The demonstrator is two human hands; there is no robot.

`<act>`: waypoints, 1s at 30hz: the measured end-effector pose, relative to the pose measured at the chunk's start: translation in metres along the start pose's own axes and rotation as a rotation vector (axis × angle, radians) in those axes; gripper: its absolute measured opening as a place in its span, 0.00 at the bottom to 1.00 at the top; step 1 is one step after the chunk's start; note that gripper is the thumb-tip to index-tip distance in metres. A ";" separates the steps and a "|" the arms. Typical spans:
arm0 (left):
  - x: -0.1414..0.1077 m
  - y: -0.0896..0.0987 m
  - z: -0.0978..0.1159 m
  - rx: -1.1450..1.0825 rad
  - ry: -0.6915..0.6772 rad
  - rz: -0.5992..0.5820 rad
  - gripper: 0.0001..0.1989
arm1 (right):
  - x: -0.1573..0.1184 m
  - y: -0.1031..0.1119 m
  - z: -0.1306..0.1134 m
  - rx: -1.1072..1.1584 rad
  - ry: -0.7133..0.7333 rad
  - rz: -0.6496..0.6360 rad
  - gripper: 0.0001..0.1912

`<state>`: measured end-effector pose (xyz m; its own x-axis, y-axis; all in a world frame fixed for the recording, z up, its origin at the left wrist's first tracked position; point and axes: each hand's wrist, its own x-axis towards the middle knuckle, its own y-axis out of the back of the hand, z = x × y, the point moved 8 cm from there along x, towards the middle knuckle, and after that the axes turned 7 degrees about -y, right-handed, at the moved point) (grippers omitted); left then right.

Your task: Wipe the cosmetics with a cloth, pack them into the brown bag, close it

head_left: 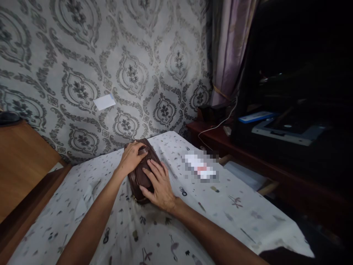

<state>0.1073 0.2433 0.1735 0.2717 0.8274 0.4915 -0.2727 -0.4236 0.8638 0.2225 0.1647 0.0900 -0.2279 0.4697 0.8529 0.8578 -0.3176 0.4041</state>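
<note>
A small brown leather bag (142, 175) with a zip along its edge lies on the patterned white sheet. My left hand (134, 156) is on the far end of the bag, its fingers bent over a strap or flap there and the thumb close to them. Across the near part of the bag rests my right hand (158, 180), palm down with fingers spread. Both hands touch the bag and cover much of its top, so I cannot make out whether the zip is closed.
The sheet (220, 217) covers a bed against a wallpapered wall (132, 73). A blurred white item (202, 167) lies to the right. Beyond it is a dark red cabinet (220, 136) with a white cable (219, 126). A wooden board (24, 158) stands left.
</note>
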 end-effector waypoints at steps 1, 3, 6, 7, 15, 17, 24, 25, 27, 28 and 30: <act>0.000 0.001 0.000 0.002 0.010 0.015 0.09 | 0.000 0.000 0.000 -0.006 0.004 0.000 0.24; 0.001 0.004 -0.001 -0.008 0.035 0.043 0.08 | 0.000 0.000 0.000 -0.010 0.013 -0.003 0.24; 0.004 0.008 -0.003 -0.064 0.084 0.053 0.11 | -0.001 0.000 0.000 -0.012 0.021 -0.011 0.24; 0.005 0.008 -0.005 -0.086 0.102 0.051 0.12 | -0.001 0.000 0.000 -0.014 0.022 -0.016 0.24; 0.009 0.014 -0.010 -0.177 0.158 0.143 0.14 | -0.001 -0.001 0.000 -0.030 0.025 -0.019 0.25; 0.008 0.013 -0.012 -0.271 0.165 0.157 0.13 | -0.001 -0.002 0.001 -0.038 0.023 -0.029 0.25; -0.001 0.004 -0.016 -0.627 0.181 0.169 0.15 | 0.000 -0.003 0.001 -0.055 0.023 -0.044 0.25; -0.003 0.003 -0.016 -0.653 0.175 0.164 0.16 | 0.000 -0.003 0.001 -0.059 0.026 -0.041 0.25; -0.004 0.002 -0.014 -0.690 0.147 0.142 0.16 | 0.001 -0.004 0.001 -0.065 0.023 -0.043 0.25; -0.004 0.001 -0.013 -0.698 0.130 0.127 0.16 | 0.001 -0.004 0.001 -0.065 0.020 -0.045 0.25; -0.004 0.001 -0.010 -0.695 0.109 0.103 0.17 | 0.002 -0.004 0.002 -0.057 0.018 -0.033 0.24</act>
<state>0.0964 0.2438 0.1714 0.1288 0.8431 0.5221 -0.8275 -0.1987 0.5251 0.2197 0.1678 0.0894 -0.2643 0.4660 0.8444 0.8223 -0.3486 0.4498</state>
